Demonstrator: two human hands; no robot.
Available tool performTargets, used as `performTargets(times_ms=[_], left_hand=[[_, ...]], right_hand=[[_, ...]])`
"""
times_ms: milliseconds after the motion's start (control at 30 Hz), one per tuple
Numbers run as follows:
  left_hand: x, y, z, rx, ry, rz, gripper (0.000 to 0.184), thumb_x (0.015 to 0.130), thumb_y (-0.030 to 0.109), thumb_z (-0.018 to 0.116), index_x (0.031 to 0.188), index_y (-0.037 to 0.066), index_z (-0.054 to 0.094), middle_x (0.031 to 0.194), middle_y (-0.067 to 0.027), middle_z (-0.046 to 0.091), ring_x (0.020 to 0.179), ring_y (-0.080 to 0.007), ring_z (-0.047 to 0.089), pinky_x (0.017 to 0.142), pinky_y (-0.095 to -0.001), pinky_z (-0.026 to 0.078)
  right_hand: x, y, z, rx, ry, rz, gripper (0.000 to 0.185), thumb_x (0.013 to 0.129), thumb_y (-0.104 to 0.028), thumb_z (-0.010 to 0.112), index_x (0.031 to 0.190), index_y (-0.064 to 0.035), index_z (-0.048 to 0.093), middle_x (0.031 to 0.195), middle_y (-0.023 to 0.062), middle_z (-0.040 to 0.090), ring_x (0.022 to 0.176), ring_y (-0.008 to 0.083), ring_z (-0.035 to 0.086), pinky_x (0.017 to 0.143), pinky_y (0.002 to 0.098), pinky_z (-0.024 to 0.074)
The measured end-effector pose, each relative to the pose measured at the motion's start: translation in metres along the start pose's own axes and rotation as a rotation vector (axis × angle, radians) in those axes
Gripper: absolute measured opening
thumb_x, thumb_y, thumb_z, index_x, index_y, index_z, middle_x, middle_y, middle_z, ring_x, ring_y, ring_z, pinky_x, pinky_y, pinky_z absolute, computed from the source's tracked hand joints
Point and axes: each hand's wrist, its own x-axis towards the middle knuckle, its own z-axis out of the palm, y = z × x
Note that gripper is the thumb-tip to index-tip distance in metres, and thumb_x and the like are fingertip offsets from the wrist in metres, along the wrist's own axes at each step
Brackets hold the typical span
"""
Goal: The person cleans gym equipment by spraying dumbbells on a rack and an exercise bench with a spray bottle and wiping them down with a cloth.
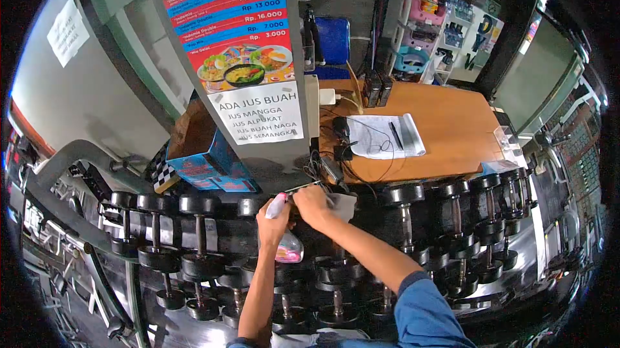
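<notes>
In the head view my left hand [273, 224] is wrapped round the neck of a spray bottle [289, 250]. The bottle has a white and pink trigger head and a clear body with pink at its base. Close beside the trigger head is my right hand [312, 204], its fingers curled closed; what they hold, if anything, is hidden. A pale grey-white piece, perhaps a cloth [342, 206], shows just right of that hand. Both hands are above a rack of black dumbbells, and one dumbbell head [250, 207] sits left of my left hand.
Rows of dumbbells [201, 235] stretch to both sides. Behind them stands a pillar with a menu sign [232, 31]. A wooden desk [445, 115] carries a notepad [381, 144], a pen and loose cables. A blue box [203, 160] stands left of the pillar.
</notes>
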Motion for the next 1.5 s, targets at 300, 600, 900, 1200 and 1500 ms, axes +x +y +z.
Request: performTargets(times_ms=[300,600,900,1200,1500], left_hand=[[0.01,-0.01,0.002,-0.173,-0.105,-0.11,0.017,0.089,0.012,0.06,0.091,-0.004,0.064,0.072,-0.0089,0.069,0.047,-0.0119,0.059,0.044,-0.0266,0.048],[0.01,-0.003,0.0,-0.152,-0.095,-0.184,0.026,0.085,0.024,0.067,0.083,-0.002,0.064,0.066,-0.0096,0.064,0.048,-0.0113,0.058,0.048,-0.0298,0.047],[-0.01,0.023,0.028,0.101,-0.161,-0.005,0.038,0.076,0.034,0.078,0.081,0.0,0.061,0.057,-0.0077,0.059,0.047,-0.0125,0.057,0.048,-0.0305,0.045],[0.004,-0.017,0.057,0.222,-0.168,0.033,0.05,0.07,0.041,0.083,0.09,-0.001,0.064,0.073,-0.011,0.065,0.062,-0.0175,0.062,0.058,-0.0323,0.049],[0.009,-0.023,0.056,0.094,-0.221,-0.079,0.052,0.066,0.042,0.086,0.087,0.0,0.064,0.071,-0.0042,0.061,0.058,-0.0087,0.056,0.052,-0.0279,0.048]], right_hand=[[-0.036,0.027,-0.034,0.229,0.105,-0.007,0.008,0.078,-0.011,0.062,0.075,-0.0058,0.067,0.08,0.0113,0.067,0.077,0.0285,0.066,0.067,0.0412,0.0514],[-0.003,0.034,-0.035,0.223,-0.095,0.05,0.015,0.068,-0.021,0.07,0.069,-0.0061,0.069,0.072,0.0167,0.067,0.072,0.0314,0.068,0.066,0.0405,0.0538],[-0.055,0.141,-0.051,0.847,-0.19,0.527,0.057,0.059,-0.042,0.083,0.091,0.0019,0.066,0.088,0.0202,0.069,0.083,0.0335,0.067,0.076,0.0396,0.0517],[0.014,0.122,0.015,0.758,-0.552,0.289,0.073,0.063,-0.054,0.076,0.107,0.0027,0.064,0.106,0.0233,0.066,0.097,0.0324,0.065,0.085,0.0393,0.0503],[-0.033,0.155,-0.014,0.816,-0.53,0.546,0.08,0.067,-0.04,0.081,0.125,0.0051,0.049,0.111,0.0215,0.063,0.107,0.0283,0.059,0.094,0.0361,0.045]])
